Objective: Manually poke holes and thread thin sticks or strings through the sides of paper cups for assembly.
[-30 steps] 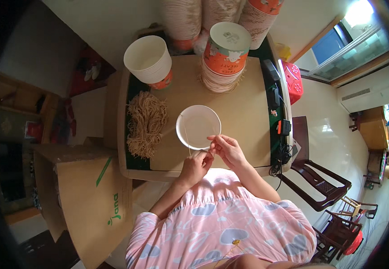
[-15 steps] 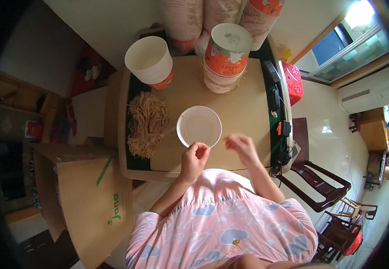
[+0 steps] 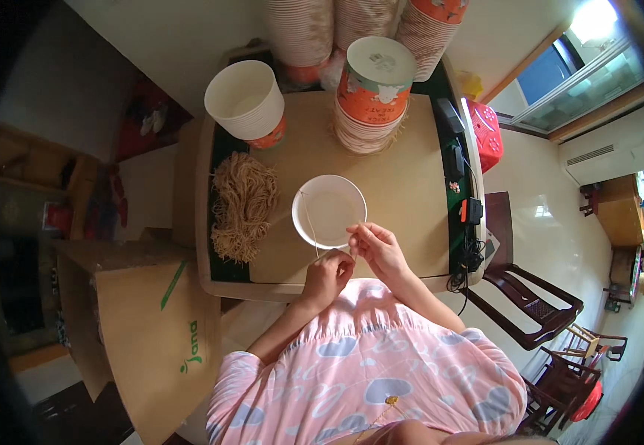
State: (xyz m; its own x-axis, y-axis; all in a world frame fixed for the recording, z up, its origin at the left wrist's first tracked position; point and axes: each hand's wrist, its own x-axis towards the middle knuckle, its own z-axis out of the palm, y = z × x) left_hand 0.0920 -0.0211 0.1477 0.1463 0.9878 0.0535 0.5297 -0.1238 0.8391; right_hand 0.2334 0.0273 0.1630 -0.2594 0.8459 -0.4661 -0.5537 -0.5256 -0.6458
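Observation:
A white paper bucket (image 3: 340, 211) stands mouth up on the brown board in front of me. A thin piece of twine (image 3: 309, 216) passes from its left rim across the mouth to my left hand. My left hand (image 3: 327, 277) is closed on that twine just below the near rim. Beside it, at the bucket's near right rim, my right hand (image 3: 380, 250) has thumb and fingers pinched together; what they hold is too small to make out. To the left lies a loose bundle of cut tan twine (image 3: 244, 204).
Beyond the bucket are an upright stack of white buckets (image 3: 244, 100) and an upside-down orange printed stack (image 3: 374, 100). Taller stacks (image 3: 300, 37) rise behind. Black adapters and cables (image 3: 472, 213) line the table's right edge. A cardboard box (image 3: 151, 319) is at left, a dark chair (image 3: 533, 304) at right.
My right hand has moved left to the bucket's near rim and closed into a pinch. My left hand has dropped slightly toward me, and the twine hangs over the near rim.

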